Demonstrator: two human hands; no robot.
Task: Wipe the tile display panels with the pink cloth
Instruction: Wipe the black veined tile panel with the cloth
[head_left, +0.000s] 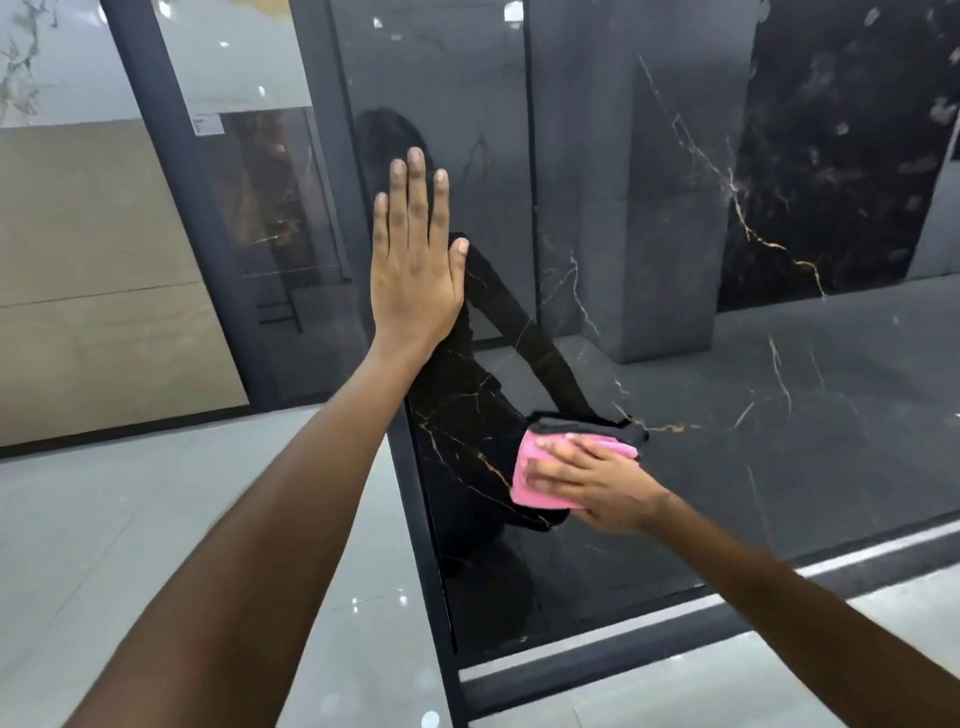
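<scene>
Two hands are on the glossy dark panel (675, 364) in front of me. My left hand (415, 265) is flat against it near its left edge, fingers straight, close together and pointing up, thumb out to the side — wide and holding nothing. My right hand (587, 483) sits lower and to the right, pressing the pink cloth (524, 488) against the panel with the fingers spread over it; the cloth looks folded, and its pink edge shows past my fingertips on the left and along the top. I can't tell whether the thumb is tucked round the cloth from here.

The panel is black with thin gold and white veins, and it mirrors my arms and the cloth as a dark shape just above the right hand. A dark frame (426, 545) runs down its left side and along the bottom. Off to the left stands a beige panel (104, 291) — well apart from my hands — and pale grey floor tiles (130, 519) spread below, catching small spots of light.
</scene>
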